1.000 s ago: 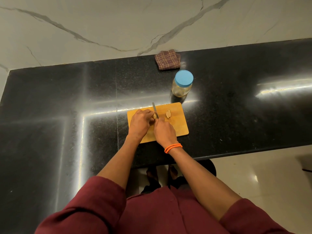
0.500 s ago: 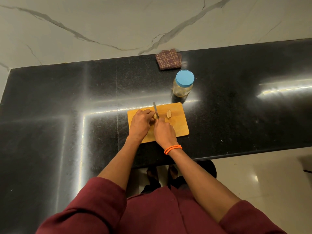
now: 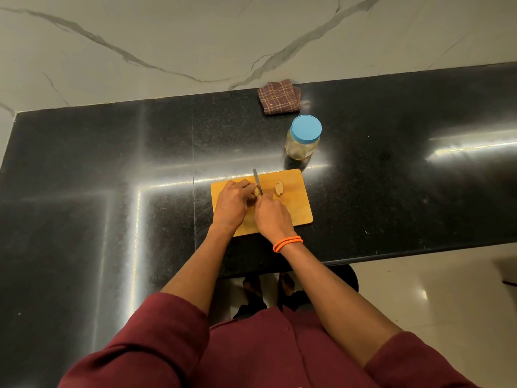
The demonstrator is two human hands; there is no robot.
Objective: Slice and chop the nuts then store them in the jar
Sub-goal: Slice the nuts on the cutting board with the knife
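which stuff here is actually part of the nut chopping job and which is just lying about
In use:
- cutting board
- knife, held by the right hand
- nut under the blade, held by the left hand
- cut nut piece on the board
- jar with blue lid, lid on

Lying about:
- folded checked cloth at the counter's far edge

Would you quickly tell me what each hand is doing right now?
Left hand: holds the nut on the cutting board.
Right hand: grips the knife.
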